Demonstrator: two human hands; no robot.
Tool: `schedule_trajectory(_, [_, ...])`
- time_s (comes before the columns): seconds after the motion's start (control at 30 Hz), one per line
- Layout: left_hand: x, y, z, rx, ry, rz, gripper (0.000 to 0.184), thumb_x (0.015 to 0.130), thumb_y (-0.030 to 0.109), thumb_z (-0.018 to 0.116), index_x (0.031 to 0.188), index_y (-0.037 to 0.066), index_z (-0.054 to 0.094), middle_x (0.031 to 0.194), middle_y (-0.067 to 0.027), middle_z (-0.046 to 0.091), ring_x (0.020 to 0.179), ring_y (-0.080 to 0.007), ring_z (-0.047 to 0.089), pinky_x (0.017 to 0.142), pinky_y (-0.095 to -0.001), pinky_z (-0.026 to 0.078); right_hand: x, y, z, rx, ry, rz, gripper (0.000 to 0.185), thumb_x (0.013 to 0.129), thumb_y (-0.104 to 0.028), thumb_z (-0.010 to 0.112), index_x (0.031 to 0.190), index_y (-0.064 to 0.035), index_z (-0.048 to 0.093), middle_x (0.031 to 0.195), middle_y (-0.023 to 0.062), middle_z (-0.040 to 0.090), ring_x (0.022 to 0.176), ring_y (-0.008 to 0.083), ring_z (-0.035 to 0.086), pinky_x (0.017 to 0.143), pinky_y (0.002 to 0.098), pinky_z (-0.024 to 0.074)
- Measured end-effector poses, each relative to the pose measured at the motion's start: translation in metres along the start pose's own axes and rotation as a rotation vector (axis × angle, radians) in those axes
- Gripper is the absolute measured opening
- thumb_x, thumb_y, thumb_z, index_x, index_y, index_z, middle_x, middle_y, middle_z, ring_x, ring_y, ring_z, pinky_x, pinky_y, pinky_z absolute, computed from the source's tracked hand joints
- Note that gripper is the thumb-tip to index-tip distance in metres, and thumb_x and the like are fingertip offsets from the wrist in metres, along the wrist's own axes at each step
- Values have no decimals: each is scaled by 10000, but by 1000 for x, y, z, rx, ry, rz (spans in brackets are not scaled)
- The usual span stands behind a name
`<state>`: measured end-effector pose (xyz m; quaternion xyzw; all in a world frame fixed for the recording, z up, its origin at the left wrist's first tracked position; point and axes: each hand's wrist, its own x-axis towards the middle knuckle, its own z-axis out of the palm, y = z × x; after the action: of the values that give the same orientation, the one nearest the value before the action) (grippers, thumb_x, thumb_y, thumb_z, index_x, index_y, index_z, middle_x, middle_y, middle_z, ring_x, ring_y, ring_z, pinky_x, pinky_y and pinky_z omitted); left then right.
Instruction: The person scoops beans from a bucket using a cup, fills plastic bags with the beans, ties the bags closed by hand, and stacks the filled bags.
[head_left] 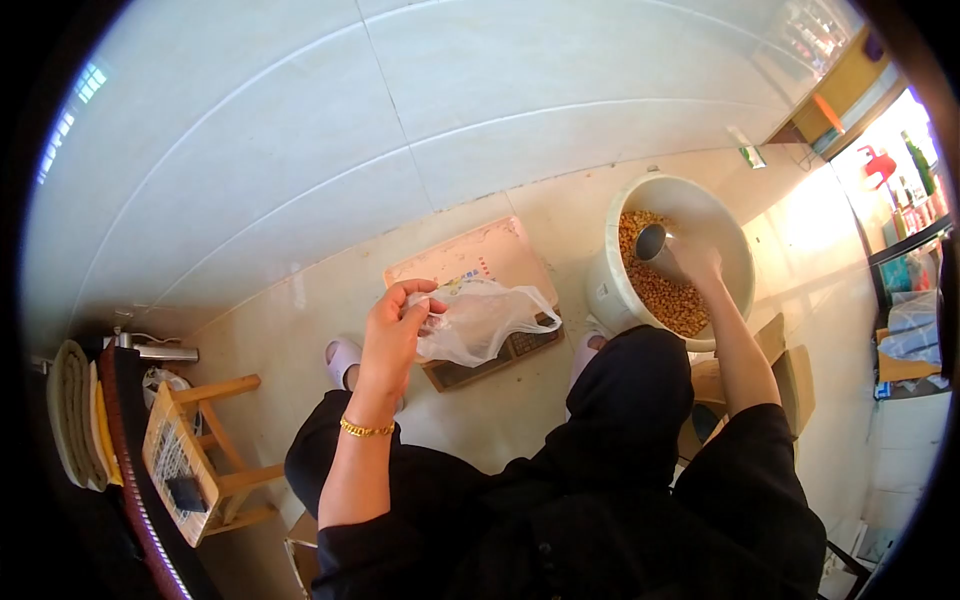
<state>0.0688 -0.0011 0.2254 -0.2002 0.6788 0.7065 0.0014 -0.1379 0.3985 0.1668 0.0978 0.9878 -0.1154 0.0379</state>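
My left hand (402, 318) pinches the rim of a thin clear plastic bag (475, 322), which hangs over a scale with a pink top (470, 245) on the floor. At the right stands a round white bucket (735, 225) with golden-brown kernels (665, 290) in it. Inside the bucket, my right hand (697, 258) is closed round a metal scoop (652, 243), whose round mouth faces left above the kernels. What the scoop holds is too dark to tell.
A wooden stool (185, 455) with a dark object on its seat stands at the lower left. An open cardboard box (795, 385) sits below the bucket. The tiled wall (300, 130) runs behind the scale. Shelves with goods are at the right edge.
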Motion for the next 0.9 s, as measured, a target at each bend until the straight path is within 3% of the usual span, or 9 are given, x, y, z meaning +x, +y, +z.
schedule_trajectory(0.17, [1,-1,1,27,12,-21,209,900,96,478,1078,40,571,858,-45,632,736,-83,535,701,-228,424,25,6,26,-240,83,-148,315,852,-361,559,960,-88,673,983,141,617,915,348,600,792,426,472])
schedule_trajectory(0.23, [1,-2,0,30,16,-22,211,900,95,477,1081,38,571,856,-45,632,740,-86,537,706,-230,427,34,5,52,-537,116,-213,286,843,-322,565,956,-82,672,978,130,607,897,344,598,758,422,477])
schedule_trajectory(0.37, [2,1,-1,26,19,-52,217,902,87,476,1093,36,566,870,-47,629,759,-87,537,726,-233,427,37,-5,85,-614,-28,-270,259,836,-286,560,933,-78,681,950,127,612,906,324,587,743,425,461])
schedule_trajectory(0.43, [2,0,2,22,6,-57,217,904,86,475,1095,37,565,875,-47,628,764,-86,535,730,-232,425,29,-11,81,-672,-14,-420,252,828,-276,555,914,-80,689,947,128,618,918,315,575,750,439,443])
schedule_trajectory(0.7, [2,1,1,16,-11,-19,214,913,99,465,1092,35,563,876,-47,626,761,-79,524,731,-228,419,4,4,69,-594,-137,-510,314,849,-354,523,892,-93,691,952,129,639,900,333,577,764,449,450])
schedule_trajectory(0.9, [0,1,0,29,-11,-6,213,912,101,465,1089,38,564,875,-41,627,748,-74,521,723,-227,422,-22,13,60,-258,-164,-452,386,851,-412,514,867,-66,686,834,185,651,827,352,614,763,458,469])
